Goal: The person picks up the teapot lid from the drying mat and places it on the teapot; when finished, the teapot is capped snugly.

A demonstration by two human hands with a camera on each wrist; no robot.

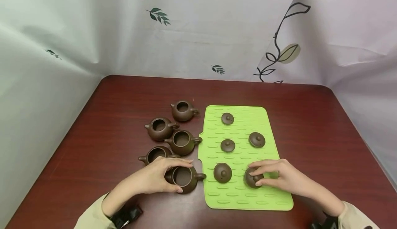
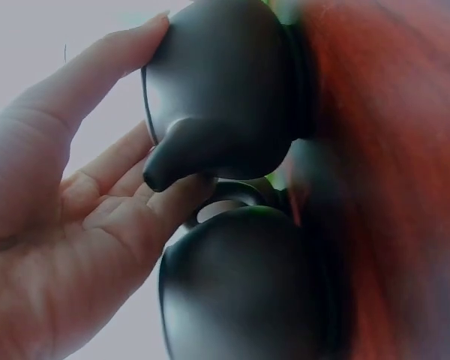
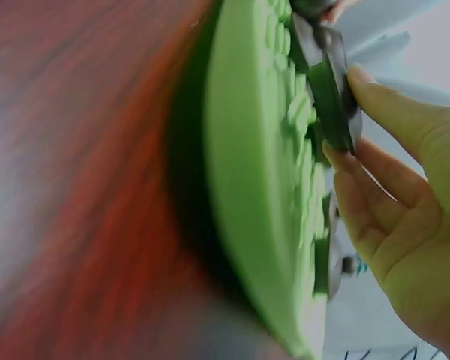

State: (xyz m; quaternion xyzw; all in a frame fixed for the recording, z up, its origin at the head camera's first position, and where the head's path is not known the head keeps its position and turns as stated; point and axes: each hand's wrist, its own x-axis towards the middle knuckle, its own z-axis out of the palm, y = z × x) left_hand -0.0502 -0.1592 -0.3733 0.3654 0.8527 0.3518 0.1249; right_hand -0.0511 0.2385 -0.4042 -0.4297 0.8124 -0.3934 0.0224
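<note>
My left hand (image 1: 152, 178) holds the nearest brown teapot (image 1: 190, 186) by its sides, thumb at the front and fingers across the back of its open top. In the left wrist view, that lidless teapot (image 2: 225, 82) stands on the table, spout toward my palm. A second teapot (image 2: 244, 292) sits right beside it, close to my fingers. On the green mat (image 1: 245, 201), my right hand (image 1: 279, 176) pinches a round brown lid (image 1: 249, 177) between thumb and fingers. The right wrist view shows this lid (image 3: 336, 101) tilted, its edge at or just above the mat's ridges.
More lidless teapots (image 1: 183, 149) stand in a loose cluster left of the mat. Several other lids lie on the mat, among them a lid (image 1: 222, 173) between my hands and a lid (image 1: 257, 140) farther back. White patterned cloth (image 1: 192, 42) walls the dark red table (image 1: 297, 111).
</note>
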